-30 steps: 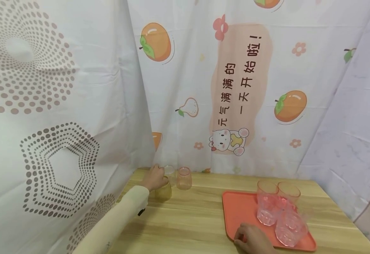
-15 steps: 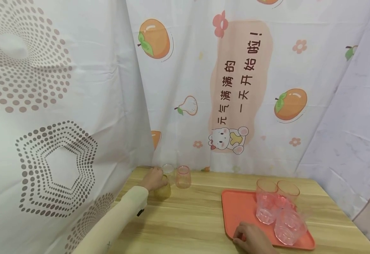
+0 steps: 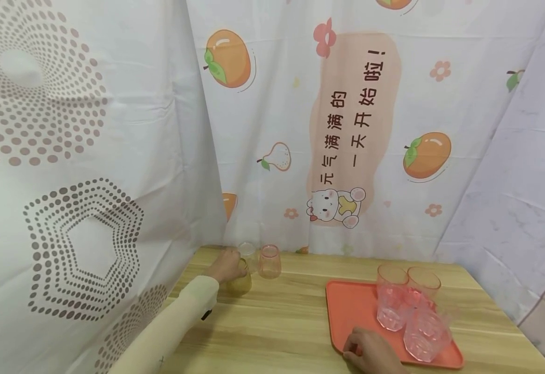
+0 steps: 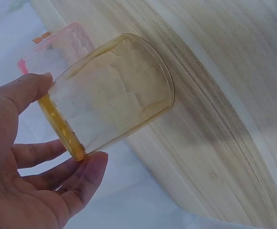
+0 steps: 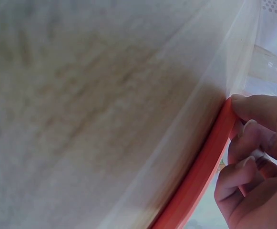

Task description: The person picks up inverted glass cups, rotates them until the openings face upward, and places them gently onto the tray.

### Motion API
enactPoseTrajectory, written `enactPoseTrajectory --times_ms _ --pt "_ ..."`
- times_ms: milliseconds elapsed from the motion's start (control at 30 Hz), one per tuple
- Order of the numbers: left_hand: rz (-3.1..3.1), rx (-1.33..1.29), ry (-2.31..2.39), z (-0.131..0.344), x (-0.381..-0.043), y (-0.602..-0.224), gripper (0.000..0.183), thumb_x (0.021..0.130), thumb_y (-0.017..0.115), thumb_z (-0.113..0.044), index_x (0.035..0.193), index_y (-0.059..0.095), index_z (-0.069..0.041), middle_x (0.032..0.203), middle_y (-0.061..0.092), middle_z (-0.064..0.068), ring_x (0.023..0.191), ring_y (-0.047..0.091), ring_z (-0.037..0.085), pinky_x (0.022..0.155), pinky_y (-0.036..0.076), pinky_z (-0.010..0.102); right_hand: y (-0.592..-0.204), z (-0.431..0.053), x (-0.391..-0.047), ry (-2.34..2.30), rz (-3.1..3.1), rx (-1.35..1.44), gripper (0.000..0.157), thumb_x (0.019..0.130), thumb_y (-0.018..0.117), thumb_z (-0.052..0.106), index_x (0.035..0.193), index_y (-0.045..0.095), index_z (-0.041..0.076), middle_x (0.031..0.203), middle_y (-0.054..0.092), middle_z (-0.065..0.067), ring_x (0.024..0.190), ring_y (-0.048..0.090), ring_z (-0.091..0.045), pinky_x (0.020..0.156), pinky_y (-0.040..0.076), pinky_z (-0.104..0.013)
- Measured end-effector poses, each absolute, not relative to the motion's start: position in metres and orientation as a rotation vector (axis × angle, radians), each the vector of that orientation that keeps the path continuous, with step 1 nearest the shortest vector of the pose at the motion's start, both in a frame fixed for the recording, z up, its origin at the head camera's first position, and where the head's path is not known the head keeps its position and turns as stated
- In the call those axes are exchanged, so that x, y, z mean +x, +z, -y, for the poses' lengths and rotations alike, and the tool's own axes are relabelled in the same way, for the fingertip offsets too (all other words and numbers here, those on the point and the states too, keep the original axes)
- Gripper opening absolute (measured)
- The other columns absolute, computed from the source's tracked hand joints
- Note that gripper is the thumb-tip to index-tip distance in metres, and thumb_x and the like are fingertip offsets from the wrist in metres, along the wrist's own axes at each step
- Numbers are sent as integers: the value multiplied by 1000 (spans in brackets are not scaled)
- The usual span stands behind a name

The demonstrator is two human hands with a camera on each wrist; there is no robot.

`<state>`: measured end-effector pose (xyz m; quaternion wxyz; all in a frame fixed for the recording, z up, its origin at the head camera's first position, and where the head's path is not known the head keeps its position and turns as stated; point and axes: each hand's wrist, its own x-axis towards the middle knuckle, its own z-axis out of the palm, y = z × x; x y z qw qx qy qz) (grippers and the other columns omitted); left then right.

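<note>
In the head view my left hand [image 3: 227,266] is at the back left of the table, holding a clear amber cup [image 3: 240,283]. The left wrist view shows thumb and fingertips on the thick amber base of this upturned cup [image 4: 114,90], its wide rim down at the wooden table. Just behind it stand a colourless cup [image 3: 248,254] and a pink cup [image 3: 269,264], both upside down. My right hand [image 3: 372,350] is at the near left corner of a red tray [image 3: 347,306]. In the right wrist view its thumb and curled fingers pinch the tray's rim [image 5: 202,171].
Several clear pink cups [image 3: 391,314] stand close together on the tray's right side. The wooden table [image 3: 253,327] meets a patterned curtain [image 3: 272,119] at the back and another curtain [image 3: 85,218] along the left.
</note>
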<state>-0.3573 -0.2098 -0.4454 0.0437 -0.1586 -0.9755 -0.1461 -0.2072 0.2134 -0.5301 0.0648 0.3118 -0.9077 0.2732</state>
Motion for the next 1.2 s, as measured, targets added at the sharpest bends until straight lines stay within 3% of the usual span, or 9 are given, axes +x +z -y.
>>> enactPoseTrajectory --times_ms 400,767,967,1200 --pt "2943 -494 -436 214 -358 -451 33 83 84 -22 79 57 -4 75 53 5 71 50 22 66 48 39 -530 -213 -208 812 2763 921 17 85 84 21 79 70 28 79 51 24 68 47 6 56 41 -22" --pt "2877 -597 -376 218 -354 -448 34 79 84 -18 73 52 -7 75 50 3 72 47 20 66 46 39 -528 -213 -206 783 2753 923 18 84 84 20 78 69 28 80 51 24 69 47 6 57 42 -22" --pt "2878 -639 -361 214 -347 -444 31 78 84 -21 87 63 0 82 57 8 82 54 25 77 50 45 -529 -214 -207 787 2756 930 18 85 84 21 79 69 28 79 50 25 70 47 6 57 42 -22" --pt "2855 -734 -377 203 -336 -446 32 77 84 -21 90 64 -1 86 58 9 81 55 24 72 51 43 -531 -214 -208 784 2749 946 17 85 84 24 79 69 28 78 49 24 68 46 5 55 40 -22"
